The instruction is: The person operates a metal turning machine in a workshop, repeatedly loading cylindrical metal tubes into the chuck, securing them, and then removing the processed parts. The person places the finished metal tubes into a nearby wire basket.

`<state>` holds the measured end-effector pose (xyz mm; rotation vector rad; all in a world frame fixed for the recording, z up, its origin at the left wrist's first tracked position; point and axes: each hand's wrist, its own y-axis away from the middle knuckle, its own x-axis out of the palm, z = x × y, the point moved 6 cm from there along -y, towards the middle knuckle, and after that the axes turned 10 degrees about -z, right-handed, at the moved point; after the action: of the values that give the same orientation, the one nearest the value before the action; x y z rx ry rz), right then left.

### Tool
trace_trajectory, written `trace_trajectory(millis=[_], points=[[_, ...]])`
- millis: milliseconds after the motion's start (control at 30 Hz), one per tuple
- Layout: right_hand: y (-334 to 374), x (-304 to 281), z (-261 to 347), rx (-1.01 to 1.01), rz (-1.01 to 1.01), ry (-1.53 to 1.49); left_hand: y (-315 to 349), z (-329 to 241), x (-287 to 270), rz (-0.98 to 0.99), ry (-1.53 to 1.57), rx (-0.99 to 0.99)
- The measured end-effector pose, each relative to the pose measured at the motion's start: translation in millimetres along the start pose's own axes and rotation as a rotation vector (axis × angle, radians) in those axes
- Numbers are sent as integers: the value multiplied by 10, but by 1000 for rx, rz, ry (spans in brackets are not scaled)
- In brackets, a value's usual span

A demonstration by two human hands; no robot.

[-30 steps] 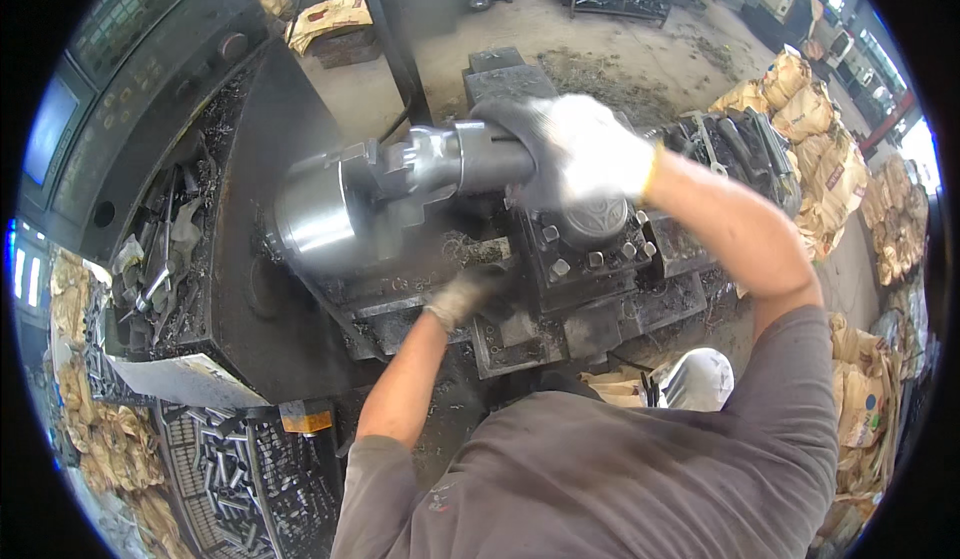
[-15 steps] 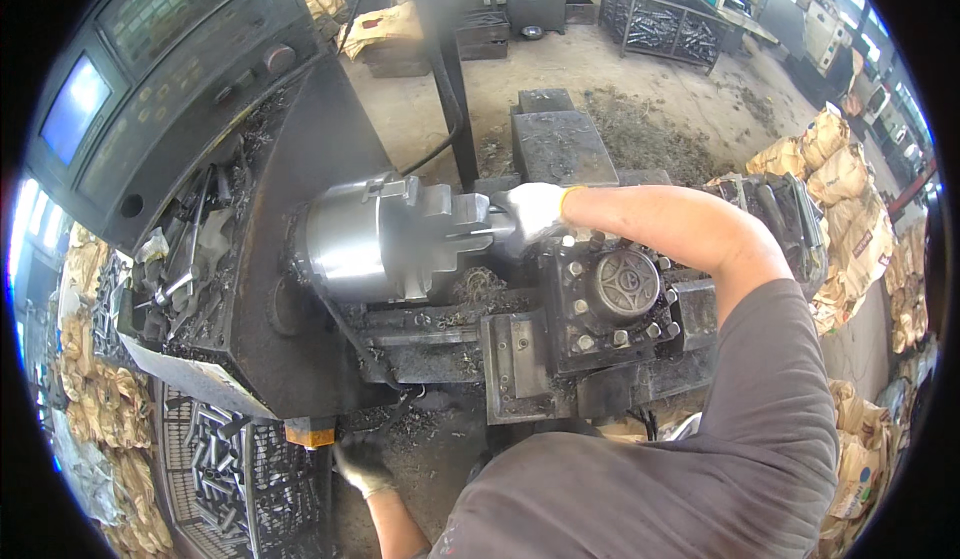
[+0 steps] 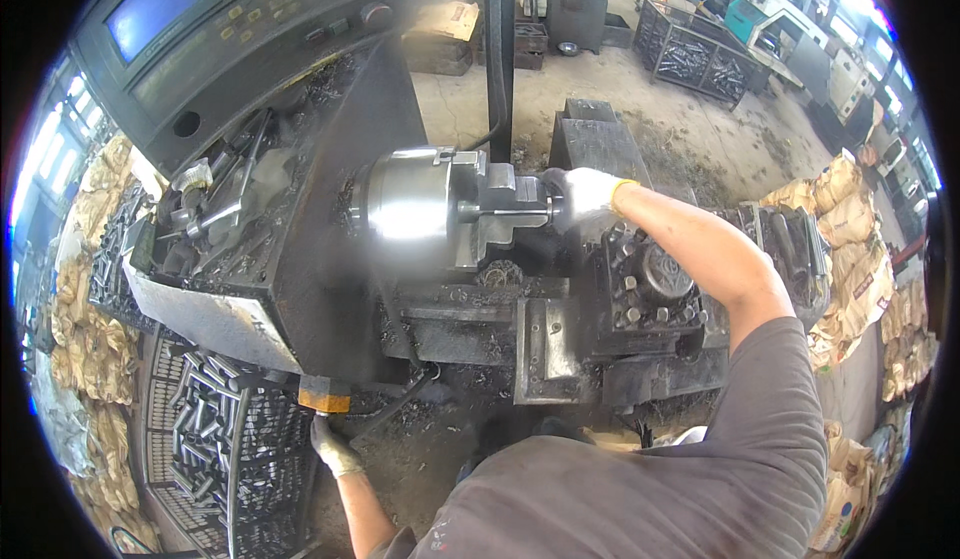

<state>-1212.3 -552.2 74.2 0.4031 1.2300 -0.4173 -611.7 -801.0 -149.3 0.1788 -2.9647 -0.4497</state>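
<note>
My right hand (image 3: 588, 197), in a white work glove with dark fingers, closes around the right end of a short metal shaft (image 3: 515, 212). The shaft's other end sits between the stepped jaws (image 3: 495, 184) of a shiny lathe chuck (image 3: 408, 199). Just below the orange block (image 3: 325, 395) at the machine's lower front corner is my gloved left hand (image 3: 335, 449). Its fingers are bunched at a small pale metal part (image 3: 322, 415) there; what they grip is too small to make out. To the right of the chuck stands the bolted tool post (image 3: 655, 279).
A control panel with a lit screen (image 3: 152, 7) rises at the upper left. Tools lie in the chip-covered tray (image 3: 215, 309) beside the headstock. A wire basket of metal rods (image 3: 240, 459) stands at lower left. Paper sacks (image 3: 850, 249) are stacked on the right.
The whole view has shifted, with the machine now further right. My right hand has drawn slightly away from the chuck jaws, exposing more shaft. My left hand now is up against the orange block's underside.
</note>
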Motion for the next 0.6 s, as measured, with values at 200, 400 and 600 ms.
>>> trace_trajectory(millis=[200,400,600], points=[[1094,-874,474,150,-470,-277,376,-706,-68,-189,-464,507],[2391,-869,675,119,-694,-605,1637,-2329,1528,80,-341,1703],[2676,-958,805,50,-662,-551,1457,-3279,3969,302,-706,1483]])
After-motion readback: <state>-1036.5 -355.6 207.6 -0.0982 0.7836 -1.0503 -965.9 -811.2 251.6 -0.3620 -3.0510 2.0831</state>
